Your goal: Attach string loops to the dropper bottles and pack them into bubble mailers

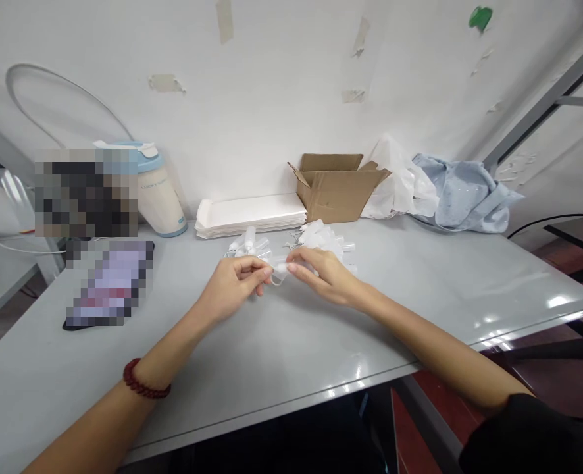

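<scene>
Between my two hands, above the middle of the table, is a small clear plastic bottle (280, 267) with a whitish end. A thin white cord (276, 283) hangs from it in a loop. My left hand (235, 283) pinches the cord at its fingertips, close to the bottle. With thumb and fingers closed, my right hand (328, 276) grips the bottle from the other side and partly covers it. Just behind my hands lie a small heap of clear bottles (249, 243) and, to its right, a larger heap of similar bottles (321, 234) with cords.
A stack of flat white boxes (252, 214) and an open cardboard box (335, 194) stand along the wall. To their right are a white plastic bag (403, 181) and a light blue cloth bundle (462, 191). At left are a tumbler (160, 197) and a blurred phone (108, 283).
</scene>
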`<act>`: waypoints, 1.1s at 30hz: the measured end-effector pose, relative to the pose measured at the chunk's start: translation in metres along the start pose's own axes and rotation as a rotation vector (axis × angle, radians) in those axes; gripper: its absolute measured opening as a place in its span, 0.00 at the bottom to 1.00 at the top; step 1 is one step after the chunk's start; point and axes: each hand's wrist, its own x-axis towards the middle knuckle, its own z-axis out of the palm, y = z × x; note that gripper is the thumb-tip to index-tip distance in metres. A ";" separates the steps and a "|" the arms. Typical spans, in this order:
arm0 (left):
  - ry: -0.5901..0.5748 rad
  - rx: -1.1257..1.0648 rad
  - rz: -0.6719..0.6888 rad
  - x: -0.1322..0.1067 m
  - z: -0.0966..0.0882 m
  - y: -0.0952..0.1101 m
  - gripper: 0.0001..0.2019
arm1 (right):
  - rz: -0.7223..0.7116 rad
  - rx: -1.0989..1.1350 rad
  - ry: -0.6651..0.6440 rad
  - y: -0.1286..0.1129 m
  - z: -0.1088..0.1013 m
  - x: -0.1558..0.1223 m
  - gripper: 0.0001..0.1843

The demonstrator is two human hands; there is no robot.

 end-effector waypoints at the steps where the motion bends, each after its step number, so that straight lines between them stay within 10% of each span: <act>1: 0.064 0.021 -0.003 0.002 -0.004 -0.001 0.11 | 0.013 -0.065 0.014 0.003 -0.003 0.001 0.16; 6: 0.323 0.205 -0.051 0.007 -0.013 -0.008 0.11 | 0.041 -0.514 -0.054 0.023 -0.008 0.005 0.12; 12: 0.373 0.484 -0.019 0.008 -0.010 -0.017 0.11 | 0.062 -0.721 -0.155 0.029 -0.003 0.004 0.12; 27: 0.360 0.494 -0.034 0.003 -0.002 -0.015 0.14 | 0.148 -0.553 -0.315 0.020 -0.003 0.005 0.15; 33: 0.301 0.366 0.010 0.002 0.002 -0.016 0.14 | 0.059 -0.392 -0.112 0.024 0.000 0.005 0.13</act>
